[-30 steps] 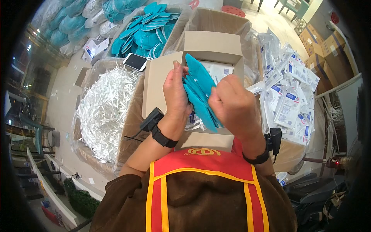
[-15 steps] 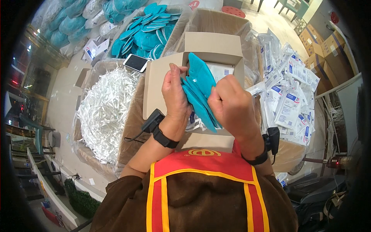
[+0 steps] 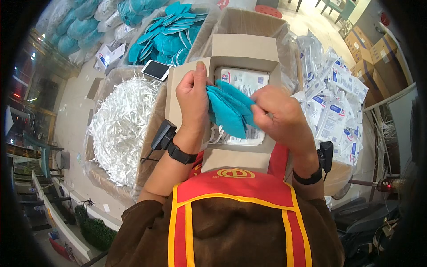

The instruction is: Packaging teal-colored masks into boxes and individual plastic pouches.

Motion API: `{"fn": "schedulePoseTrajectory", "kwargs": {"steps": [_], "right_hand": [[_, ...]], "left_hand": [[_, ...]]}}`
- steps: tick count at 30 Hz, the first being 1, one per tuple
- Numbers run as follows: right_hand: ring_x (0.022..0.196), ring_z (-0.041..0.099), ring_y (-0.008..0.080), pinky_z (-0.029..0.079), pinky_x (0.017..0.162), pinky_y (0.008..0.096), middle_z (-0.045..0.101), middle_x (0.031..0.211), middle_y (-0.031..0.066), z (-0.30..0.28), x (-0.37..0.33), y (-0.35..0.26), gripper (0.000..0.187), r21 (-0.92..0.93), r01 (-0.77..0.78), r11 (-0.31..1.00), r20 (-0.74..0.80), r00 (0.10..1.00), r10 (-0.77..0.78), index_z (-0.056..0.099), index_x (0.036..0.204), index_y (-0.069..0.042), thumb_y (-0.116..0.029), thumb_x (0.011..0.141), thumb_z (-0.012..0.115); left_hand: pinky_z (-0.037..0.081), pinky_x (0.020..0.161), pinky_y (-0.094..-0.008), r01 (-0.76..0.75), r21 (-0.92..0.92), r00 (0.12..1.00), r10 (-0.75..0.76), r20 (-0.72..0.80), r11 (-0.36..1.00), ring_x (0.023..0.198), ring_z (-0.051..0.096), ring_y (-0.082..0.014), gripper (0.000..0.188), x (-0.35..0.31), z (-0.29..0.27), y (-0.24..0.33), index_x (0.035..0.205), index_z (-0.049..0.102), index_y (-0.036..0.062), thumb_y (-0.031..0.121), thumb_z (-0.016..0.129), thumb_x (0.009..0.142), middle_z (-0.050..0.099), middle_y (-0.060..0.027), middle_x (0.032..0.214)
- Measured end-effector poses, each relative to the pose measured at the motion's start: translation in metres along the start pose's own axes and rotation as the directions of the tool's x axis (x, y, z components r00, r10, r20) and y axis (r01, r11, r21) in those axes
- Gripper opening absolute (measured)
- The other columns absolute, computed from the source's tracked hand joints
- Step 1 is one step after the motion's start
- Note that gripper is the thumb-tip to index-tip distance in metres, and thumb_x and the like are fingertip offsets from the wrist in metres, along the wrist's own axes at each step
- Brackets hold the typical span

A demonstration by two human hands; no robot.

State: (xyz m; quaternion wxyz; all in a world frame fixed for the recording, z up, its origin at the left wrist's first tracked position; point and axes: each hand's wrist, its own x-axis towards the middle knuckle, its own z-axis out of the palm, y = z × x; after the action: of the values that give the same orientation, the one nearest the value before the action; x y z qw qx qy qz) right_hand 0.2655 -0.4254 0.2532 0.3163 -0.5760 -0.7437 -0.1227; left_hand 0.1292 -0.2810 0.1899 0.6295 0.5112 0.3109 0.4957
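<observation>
A folded teal face mask point(image 3: 229, 111) hangs between both hands over an open cardboard box point(image 3: 240, 49). My left hand point(image 3: 192, 95) pinches the mask's left edge with thumb and fingers. My right hand point(image 3: 280, 115) grips its right edge. Inside the box, under the mask, lie white sealed packets point(image 3: 243, 80) with blue print. Each wrist wears a black band with a small black device.
A bin of white shredded strips point(image 3: 122, 129) stands at my left. Behind it sit loose teal masks point(image 3: 167, 38) and a phone point(image 3: 155, 70). A heap of white sealed packets point(image 3: 333, 102) fills the right side. Brown cartons point(image 3: 369, 49) stand far right.
The mask has come down from an upright, raised position and now lies lower and flatter over the box. Both hands have dropped with it and moved slightly apart.
</observation>
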Motion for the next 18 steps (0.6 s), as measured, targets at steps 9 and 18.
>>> {"fn": "schedulePoseTrajectory", "kwargs": {"steps": [9, 18], "right_hand": [[0.072, 0.06, 0.0141, 0.05, 0.065, 0.0284, 0.061, 0.079, 0.0077, 0.007, -0.007, -0.004, 0.015, 0.693, -0.448, 0.565, 0.291, 0.891, 0.35, 0.057, 0.085, 0.002, -0.012, 0.086, 0.062], [0.069, 0.055, 0.0083, 0.048, 0.062, 0.0258, 0.059, 0.079, 0.0052, 0.013, -0.014, 0.003, 0.013, 0.772, -0.512, 0.376, 0.253, 0.791, 0.557, 0.054, 0.091, 0.0, -0.005, 0.083, 0.064]], "left_hand": [[0.034, 0.055, -0.0188, 0.009, 0.008, 1.0, -0.009, -0.009, 1.0, 0.061, 0.042, -0.0038, 0.035, -0.005, 0.014, 0.009, 0.084, 0.065, 0.0015, 0.036, 0.061, 0.091, 0.051, 0.0048, 0.066], [0.04, 0.061, -0.0198, 0.154, -0.217, 0.988, -0.149, 0.042, 0.964, 0.067, 0.048, -0.0063, 0.037, 0.0, 0.01, 0.006, 0.091, 0.065, 0.0017, 0.038, 0.06, 0.091, 0.055, 0.0006, 0.076]]}}
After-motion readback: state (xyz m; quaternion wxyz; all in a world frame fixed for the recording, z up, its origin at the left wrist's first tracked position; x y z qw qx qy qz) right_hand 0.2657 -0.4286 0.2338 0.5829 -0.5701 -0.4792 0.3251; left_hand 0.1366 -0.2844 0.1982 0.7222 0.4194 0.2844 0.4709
